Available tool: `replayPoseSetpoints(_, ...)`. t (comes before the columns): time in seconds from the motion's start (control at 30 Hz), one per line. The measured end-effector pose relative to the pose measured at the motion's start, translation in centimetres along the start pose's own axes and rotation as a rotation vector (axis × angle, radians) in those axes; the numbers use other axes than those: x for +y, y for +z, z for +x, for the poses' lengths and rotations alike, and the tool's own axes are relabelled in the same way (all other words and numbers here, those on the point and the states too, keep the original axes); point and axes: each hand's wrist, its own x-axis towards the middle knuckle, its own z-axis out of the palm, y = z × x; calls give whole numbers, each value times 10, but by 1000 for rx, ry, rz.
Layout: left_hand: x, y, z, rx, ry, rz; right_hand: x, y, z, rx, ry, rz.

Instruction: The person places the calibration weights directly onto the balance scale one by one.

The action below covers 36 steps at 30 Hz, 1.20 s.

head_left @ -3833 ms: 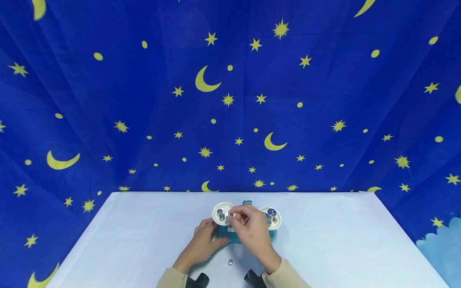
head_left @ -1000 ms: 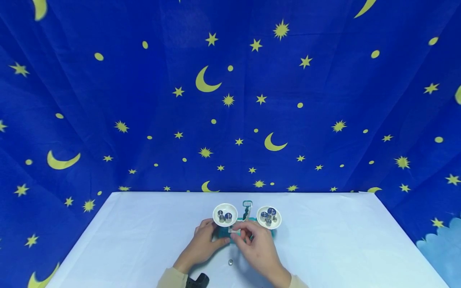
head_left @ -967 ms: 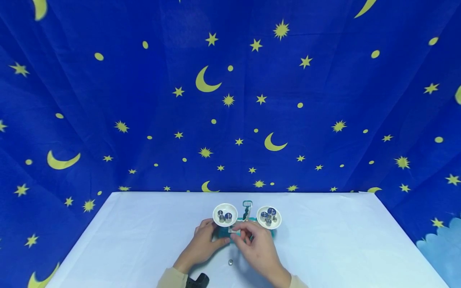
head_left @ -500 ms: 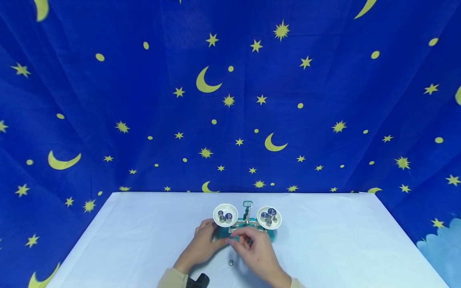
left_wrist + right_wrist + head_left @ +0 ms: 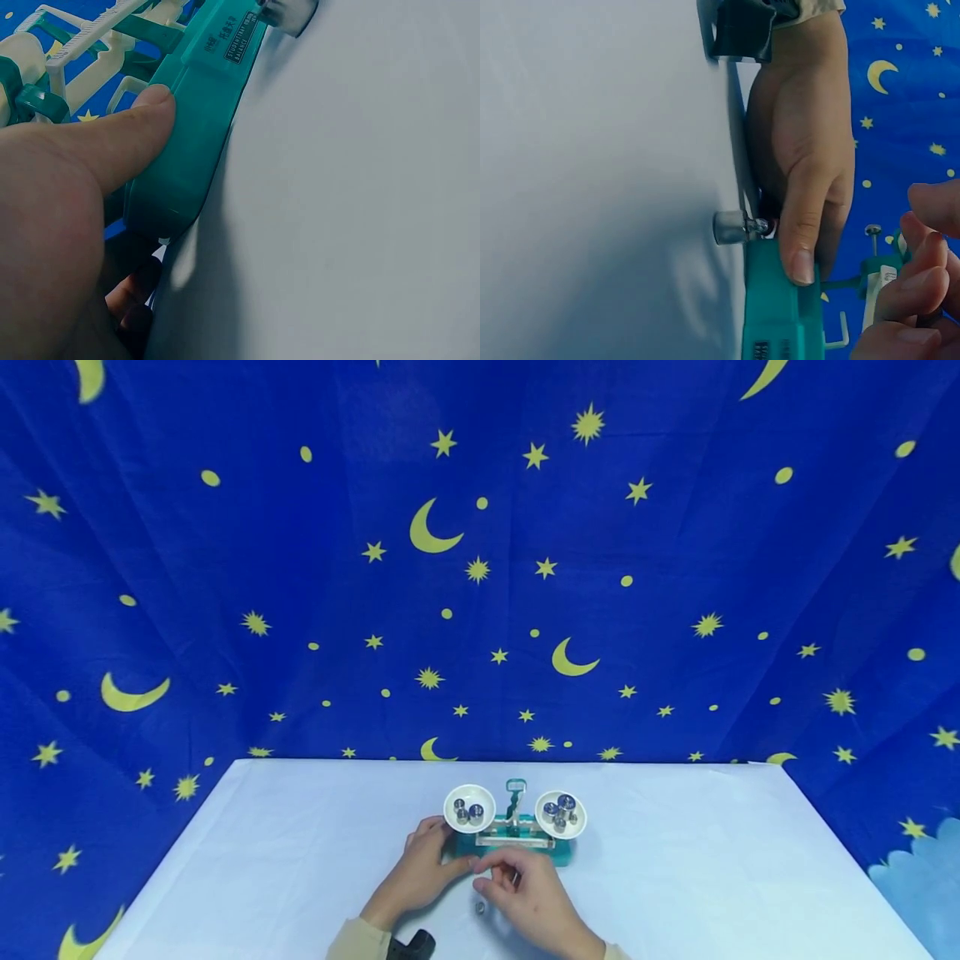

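Observation:
A teal balance scale (image 5: 561, 857) stands on the white table, with a left pan (image 5: 472, 793) and a right pan (image 5: 551, 796), both white. Several metal weights (image 5: 566, 804) sit in the right pan, and 3 silvery weights (image 5: 476, 813) in the left. My left hand (image 5: 426, 864) grips the left end of the base; in the left wrist view the thumb (image 5: 142, 127) lies along it, the other fingers mostly hidden behind. My right hand (image 5: 528, 893) hovers before the base, fingers loosely bent, thumb apart from forefinger, holding nothing. Just below its fingertips a small knobbed weight (image 5: 480, 907) stands on the table.
Behind the table (image 5: 712, 860) hangs a blue cloth (image 5: 510, 610) with yellow moons and stars. A black strap mount (image 5: 412, 946) sits at my left wrist. The scale's upright teal pointer frame (image 5: 515, 787) rises between the pans.
My right hand has left the left pan, where a third weight now sits, and come down and back toward the weight on the table. The left hand stays on the base.

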Motion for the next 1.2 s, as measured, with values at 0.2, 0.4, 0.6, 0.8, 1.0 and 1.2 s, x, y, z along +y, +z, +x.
replayPoseSetpoints(0.2, -1, -1, 0, 4, 2, -7, 6, 2, 1, -65, 55, 51)
replayPoseSetpoints(0.4, 0, -1, 0, 0, 6, -13, 13, 2, 2, -104, 76, 63)
replayPoseSetpoints(0.6, 3, -3, -1, -1, 22, -10, 17, 0, 4, -148, 133, 64)
replayPoseSetpoints(0.8, 5, -5, -2, -8, -2, -7, 21, 0, 5, -203, 196, 80)
replayPoseSetpoints(1.0, 4, -4, -3, 0, 0, -16, 23, 1, 5, -217, 214, 66)
replayPoseSetpoints(1.2, 2, -2, -3, 9, 20, -9, 23, 1, 3, -225, 196, 33)
